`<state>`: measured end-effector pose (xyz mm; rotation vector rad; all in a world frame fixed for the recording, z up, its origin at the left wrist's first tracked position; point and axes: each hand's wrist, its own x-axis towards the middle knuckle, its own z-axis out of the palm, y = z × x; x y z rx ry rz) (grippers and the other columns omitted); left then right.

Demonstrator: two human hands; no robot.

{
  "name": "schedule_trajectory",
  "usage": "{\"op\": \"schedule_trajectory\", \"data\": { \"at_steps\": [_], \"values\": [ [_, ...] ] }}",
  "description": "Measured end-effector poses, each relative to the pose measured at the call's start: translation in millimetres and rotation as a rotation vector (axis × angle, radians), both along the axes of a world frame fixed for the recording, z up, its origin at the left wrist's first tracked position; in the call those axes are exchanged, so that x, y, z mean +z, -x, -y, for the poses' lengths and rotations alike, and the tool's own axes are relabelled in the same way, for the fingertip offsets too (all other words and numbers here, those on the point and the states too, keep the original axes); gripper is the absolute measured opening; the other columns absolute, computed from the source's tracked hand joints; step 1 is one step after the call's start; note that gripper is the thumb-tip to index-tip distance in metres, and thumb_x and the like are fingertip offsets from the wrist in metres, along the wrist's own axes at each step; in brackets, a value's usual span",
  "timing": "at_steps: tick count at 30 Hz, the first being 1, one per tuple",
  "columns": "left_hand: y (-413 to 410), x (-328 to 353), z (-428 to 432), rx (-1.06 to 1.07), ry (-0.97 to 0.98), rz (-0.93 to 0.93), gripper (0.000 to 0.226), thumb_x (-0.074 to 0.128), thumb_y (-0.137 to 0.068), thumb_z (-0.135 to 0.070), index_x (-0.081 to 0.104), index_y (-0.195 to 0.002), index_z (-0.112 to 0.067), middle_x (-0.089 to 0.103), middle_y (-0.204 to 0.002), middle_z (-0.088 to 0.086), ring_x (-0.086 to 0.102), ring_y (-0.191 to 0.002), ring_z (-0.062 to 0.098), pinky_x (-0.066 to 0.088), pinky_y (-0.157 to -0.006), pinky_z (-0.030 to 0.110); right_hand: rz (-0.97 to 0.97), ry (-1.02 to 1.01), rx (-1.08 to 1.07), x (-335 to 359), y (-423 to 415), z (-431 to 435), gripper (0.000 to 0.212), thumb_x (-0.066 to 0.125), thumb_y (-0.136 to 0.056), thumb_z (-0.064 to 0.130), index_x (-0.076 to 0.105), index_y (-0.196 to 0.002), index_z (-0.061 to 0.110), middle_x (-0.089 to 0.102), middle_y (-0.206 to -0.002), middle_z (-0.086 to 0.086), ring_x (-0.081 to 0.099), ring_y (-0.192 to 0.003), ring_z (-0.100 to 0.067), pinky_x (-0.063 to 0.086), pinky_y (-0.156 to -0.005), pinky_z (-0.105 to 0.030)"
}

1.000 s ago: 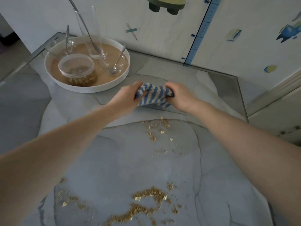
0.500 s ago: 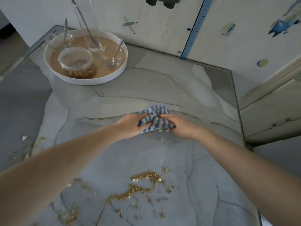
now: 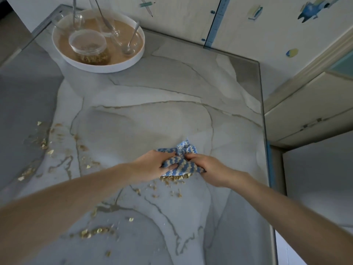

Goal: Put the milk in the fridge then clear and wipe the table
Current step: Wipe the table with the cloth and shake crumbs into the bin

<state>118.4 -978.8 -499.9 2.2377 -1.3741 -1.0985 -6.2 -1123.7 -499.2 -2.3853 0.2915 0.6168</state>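
The step in hand appears to be the wiping of the table [image 3: 152, 96]; no milk is seen in this view. Both hands grasp one bunched blue-and-white striped cloth [image 3: 182, 163] and press it on the table top. The left hand [image 3: 152, 166] has its fingers curled over the left part of the cloth, and the right hand [image 3: 209, 169] pinches the right part, so the cloth sits between the two hands and partly under them.

A small heap of crumbs [image 3: 173, 178] lies directly against the edge of the cloth that is nearer to the person, touching it, with loose bits a little nearer again. More crumbs are scattered well away on the left-hand side of the grip, and others lie closer to the person, below the left forearm. Far beyond the grip, on the left-hand side, a round white tray [image 3: 99, 68] holds a jar [image 3: 87, 46] and spoons.

The next move probably calls for firm, even pressure, so the heap travels with the cloth and does not escape beneath it.
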Motion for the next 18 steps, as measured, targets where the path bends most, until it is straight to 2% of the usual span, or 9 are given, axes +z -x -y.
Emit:
{"op": "schedule_trajectory", "data": {
  "at_steps": [3,5,7,10,12,14,16,18],
  "values": [
    [19,-3,-12,0.052,0.005,-0.127,0.039,0.043,-0.094,-0.039,0.048,-0.131,-0.026,0.066,-0.102,-0.001,0.059,-0.095,0.015,0.04,-0.079,0.021,-0.034,0.003,-0.006,8,17,-8,0.04,0.04,-0.088,-0.004,0.055,-0.122,0.01,0.054,-0.131,-0.001,0.048,-0.123,-0.017,0.034,-0.092,-0.016],
    [32,-3,-20,0.056,0.004,-0.199,0.034,0.044,-0.094,-0.038,0.053,-0.125,-0.026,0.065,-0.113,0.001,0.059,-0.106,0.017,0.044,-0.089,0.026,-0.115,0.022,-0.003,13,26,-11,0.035,0.04,-0.089,0.0,0.057,-0.119,0.008,0.058,-0.125,-0.007,0.052,-0.116,-0.021,0.038,-0.093,-0.026],
    [41,-1,-26,0.048,-0.016,-0.287,0.03,0.044,-0.094,-0.039,0.056,-0.119,-0.026,0.065,-0.112,0.001,0.059,-0.105,0.017,0.044,-0.091,0.029,-0.191,0.038,-0.012,16,34,-11,0.028,0.042,-0.088,0.002,0.06,-0.109,0.004,0.063,-0.114,-0.014,0.056,-0.105,-0.024,0.04,-0.081,-0.029],
    [45,9,-29,0.103,0.038,-0.428,0.016,0.044,-0.093,-0.041,0.058,-0.094,-0.033,0.067,-0.094,-0.002,0.062,-0.092,0.016,0.047,-0.083,0.029,-0.183,0.004,-0.099,31,38,-6,0.02,0.048,-0.083,-0.001,0.061,-0.098,0.0,0.066,-0.098,-0.016,0.058,-0.088,-0.02,0.036,-0.067,-0.026],
    [41,19,-29,0.201,0.12,-0.496,0.014,0.047,-0.092,-0.039,0.056,-0.083,-0.034,0.063,-0.081,-0.006,0.059,-0.077,0.009,0.045,-0.071,0.022,-0.098,-0.056,-0.195,48,35,-2,0.01,0.053,-0.081,-0.001,0.061,-0.086,-0.001,0.063,-0.082,-0.014,0.054,-0.076,-0.016,0.036,-0.066,-0.026],
    [32,31,-32,0.312,0.216,-0.597,0.011,0.051,-0.091,-0.033,0.058,-0.083,-0.033,0.061,-0.073,-0.014,0.056,-0.064,-0.005,0.042,-0.062,0.009,-0.014,-0.137,-0.277,66,25,-1,0.001,0.057,-0.079,-0.002,0.058,-0.078,-0.001,0.056,-0.072,-0.009,0.05,-0.069,-0.014,0.038,-0.067,-0.027],
    [21,42,-36,0.419,0.287,-0.759,0.005,0.055,-0.088,-0.029,0.061,-0.087,-0.028,0.063,-0.075,-0.017,0.06,-0.067,-0.008,0.045,-0.064,0.007,0.02,-0.236,-0.343,81,13,-3,0.009,0.062,-0.078,-0.002,0.06,-0.087,-0.003,0.057,-0.077,-0.009,0.053,-0.073,-0.015,0.042,-0.071,-0.029],
    [6,50,-43,0.504,0.349,-0.898,0.019,0.059,-0.077,-0.034,0.062,-0.093,-0.023,0.069,-0.086,-0.011,0.066,-0.083,0.002,0.052,-0.075,0.015,0.02,-0.336,-0.38,90,-4,-7,0.015,0.066,-0.078,0.003,0.062,-0.092,0.002,0.061,-0.083,-0.007,0.058,-0.078,-0.014,0.046,-0.076,-0.028]
  ]
}}
